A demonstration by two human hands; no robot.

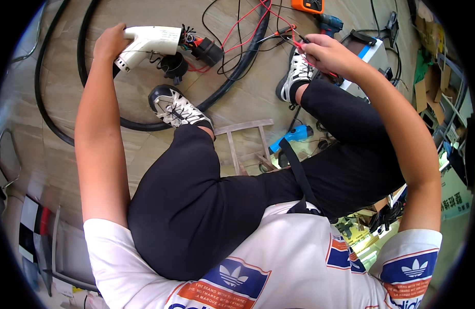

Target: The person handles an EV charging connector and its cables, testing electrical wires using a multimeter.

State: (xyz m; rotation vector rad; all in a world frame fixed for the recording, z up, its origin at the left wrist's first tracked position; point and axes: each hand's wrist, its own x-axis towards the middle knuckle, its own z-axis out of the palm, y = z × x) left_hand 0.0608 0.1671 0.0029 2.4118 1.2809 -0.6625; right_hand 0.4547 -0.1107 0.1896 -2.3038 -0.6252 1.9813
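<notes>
At the upper left, my left hand (110, 43) is wrapped round the handle of a white charging gun (154, 41). Its front end is apart, with a bundle of thin coloured wires running to a black cylindrical plug piece (207, 52). A second round black part (173, 66) sits just below the wires. On the upper right, my right hand (327, 54) is closed on multimeter test probes (299, 44), a red one and a dark one, held clear of the charging gun. Red and black leads trail from them toward an orange multimeter (308, 5) at the top edge.
A thick black cable (217, 95) loops across the tiled floor around my feet. A cordless drill (330, 23) and a white-topped case (366, 64) are at right. Between my legs are a small wooden frame (240, 141) and a blue tool (298, 133). Cardboard and clutter line the right side.
</notes>
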